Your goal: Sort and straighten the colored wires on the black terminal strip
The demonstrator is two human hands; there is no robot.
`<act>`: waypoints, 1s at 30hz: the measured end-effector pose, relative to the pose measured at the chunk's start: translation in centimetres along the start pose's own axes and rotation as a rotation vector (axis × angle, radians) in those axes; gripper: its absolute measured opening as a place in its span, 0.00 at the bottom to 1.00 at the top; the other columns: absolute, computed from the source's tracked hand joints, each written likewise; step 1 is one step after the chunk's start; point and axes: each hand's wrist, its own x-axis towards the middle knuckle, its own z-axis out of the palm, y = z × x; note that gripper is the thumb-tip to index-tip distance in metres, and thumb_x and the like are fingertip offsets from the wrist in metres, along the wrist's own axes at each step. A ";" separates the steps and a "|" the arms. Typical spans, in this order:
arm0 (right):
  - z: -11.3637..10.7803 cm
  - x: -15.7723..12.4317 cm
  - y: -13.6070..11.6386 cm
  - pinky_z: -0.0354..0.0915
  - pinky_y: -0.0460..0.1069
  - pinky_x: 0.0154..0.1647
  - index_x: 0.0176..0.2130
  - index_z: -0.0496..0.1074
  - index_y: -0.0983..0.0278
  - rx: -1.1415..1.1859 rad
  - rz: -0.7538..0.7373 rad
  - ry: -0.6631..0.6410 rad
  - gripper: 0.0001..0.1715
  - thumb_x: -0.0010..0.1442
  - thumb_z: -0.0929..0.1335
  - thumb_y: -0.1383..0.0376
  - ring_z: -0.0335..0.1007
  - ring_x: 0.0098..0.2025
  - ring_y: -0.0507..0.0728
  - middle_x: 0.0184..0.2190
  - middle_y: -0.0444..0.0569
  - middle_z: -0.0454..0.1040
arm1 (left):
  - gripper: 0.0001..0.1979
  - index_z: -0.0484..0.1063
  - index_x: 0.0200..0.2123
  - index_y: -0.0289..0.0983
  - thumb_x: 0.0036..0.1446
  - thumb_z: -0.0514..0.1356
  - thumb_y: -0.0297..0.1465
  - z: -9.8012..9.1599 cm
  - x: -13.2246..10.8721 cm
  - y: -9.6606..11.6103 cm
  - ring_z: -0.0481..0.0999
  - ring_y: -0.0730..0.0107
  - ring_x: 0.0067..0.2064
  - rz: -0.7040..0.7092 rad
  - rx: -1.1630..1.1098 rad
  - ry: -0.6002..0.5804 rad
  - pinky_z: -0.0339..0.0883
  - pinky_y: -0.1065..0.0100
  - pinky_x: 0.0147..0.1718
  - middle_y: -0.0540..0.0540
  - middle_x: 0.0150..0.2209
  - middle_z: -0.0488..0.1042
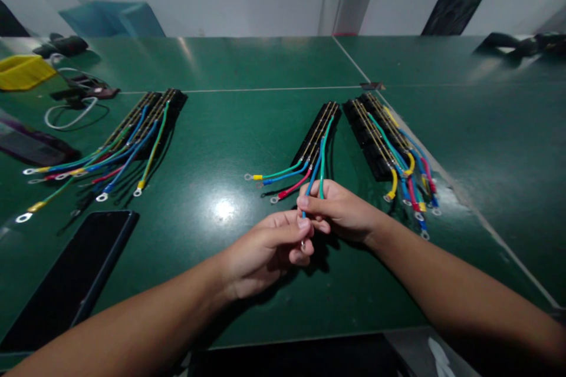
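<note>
In the head view, a black terminal block (315, 132) with brass-coloured strips lies on the green table, wires running from it toward me. My left hand (276, 241) pinches the lower end of a blue wire (313, 178); a small metal tip shows below its fingers. Just above, my right hand (338, 209) is closed on the same blue wire, and a green wire (323, 159) passes down behind its fingers. To the left of my hands spread a green wire with a yellow sleeve (257, 177), another blue wire and a red wire (294, 187) with a ring lug.
More wired blocks lie right (369, 138) and left (150, 118). A phone (75, 277) rests near my left forearm. Farther left are a white cable (66, 125) and a yellow bin (26, 72). A black object (526, 44) lies at the far right.
</note>
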 end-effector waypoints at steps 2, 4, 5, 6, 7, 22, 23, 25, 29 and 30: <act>0.0 0.0 0.0 0.48 0.40 0.15 0.26 0.68 0.69 -0.005 0.004 -0.001 0.18 0.58 0.70 0.58 0.54 0.14 0.43 0.14 0.40 0.65 | 0.11 0.74 0.40 0.31 0.59 0.61 0.33 0.0 0.0 0.0 0.58 0.82 0.23 -0.015 -0.004 0.010 0.48 0.73 0.25 0.48 0.26 0.67; 0.0 0.0 0.0 0.48 0.40 0.15 0.27 0.69 0.69 0.002 0.000 0.001 0.17 0.58 0.70 0.58 0.54 0.14 0.43 0.15 0.39 0.65 | 0.11 0.74 0.41 0.31 0.60 0.60 0.32 0.0 0.0 0.0 0.57 0.82 0.23 -0.015 -0.010 0.005 0.48 0.73 0.25 0.50 0.25 0.65; 0.0 0.0 0.1 0.48 0.40 0.15 0.27 0.69 0.69 0.008 -0.004 0.000 0.17 0.59 0.70 0.58 0.54 0.14 0.43 0.15 0.39 0.65 | 0.10 0.74 0.41 0.30 0.60 0.60 0.32 -0.1 0.0 -0.1 0.55 0.83 0.22 -0.004 -0.013 -0.002 0.48 0.73 0.25 0.51 0.24 0.63; 0.0 0.0 0.1 0.48 0.40 0.15 0.27 0.69 0.69 0.013 -0.008 0.000 0.17 0.59 0.70 0.58 0.53 0.14 0.43 0.15 0.39 0.65 | 0.10 0.73 0.41 0.30 0.61 0.59 0.31 -0.1 0.1 -0.1 0.53 0.83 0.22 0.007 -0.014 -0.011 0.48 0.73 0.25 0.52 0.22 0.62; 0.0 0.0 0.1 0.48 0.40 0.15 0.27 0.69 0.69 0.017 -0.011 -0.001 0.17 0.58 0.70 0.58 0.53 0.13 0.43 0.15 0.39 0.65 | 0.09 0.73 0.41 0.30 0.61 0.58 0.31 -0.1 0.1 -0.1 0.51 0.83 0.21 0.016 -0.014 -0.020 0.48 0.73 0.26 0.53 0.21 0.60; 0.0 0.0 0.1 0.48 0.39 0.13 0.26 0.68 0.69 0.026 0.001 -0.010 0.18 0.58 0.70 0.57 0.54 0.13 0.43 0.16 0.41 0.69 | 0.08 0.75 0.34 0.31 0.58 0.61 0.31 -0.1 0.1 0.1 0.64 0.80 0.23 -0.030 -0.143 0.016 0.51 0.75 0.24 0.47 0.24 0.69; 0.0 0.0 0.1 0.48 0.40 0.14 0.26 0.68 0.69 0.024 0.000 -0.010 0.18 0.58 0.70 0.58 0.54 0.13 0.43 0.16 0.41 0.68 | 0.09 0.75 0.36 0.30 0.58 0.61 0.32 -0.1 0.1 0.0 0.63 0.81 0.22 -0.029 -0.131 0.013 0.50 0.75 0.24 0.47 0.24 0.69; 0.0 0.0 0.1 0.48 0.40 0.14 0.26 0.68 0.69 0.015 -0.006 -0.005 0.18 0.58 0.70 0.58 0.54 0.13 0.43 0.15 0.40 0.66 | 0.10 0.75 0.39 0.29 0.59 0.60 0.31 -0.1 0.2 0.0 0.59 0.83 0.21 -0.012 -0.084 0.004 0.49 0.75 0.24 0.49 0.23 0.67; 0.0 0.0 0.1 0.48 0.40 0.14 0.27 0.68 0.68 0.032 -0.019 0.010 0.17 0.58 0.70 0.58 0.53 0.13 0.43 0.14 0.38 0.64 | 0.10 0.74 0.41 0.29 0.61 0.58 0.30 0.0 0.2 0.0 0.49 0.83 0.20 0.031 -0.004 -0.020 0.47 0.74 0.23 0.55 0.19 0.59; 0.0 0.0 0.2 0.48 0.40 0.14 0.27 0.68 0.68 0.033 -0.016 0.009 0.17 0.58 0.70 0.59 0.53 0.13 0.43 0.14 0.38 0.64 | 0.10 0.74 0.41 0.29 0.62 0.57 0.30 0.0 0.2 0.0 0.49 0.83 0.20 0.034 0.008 -0.019 0.46 0.73 0.23 0.55 0.19 0.59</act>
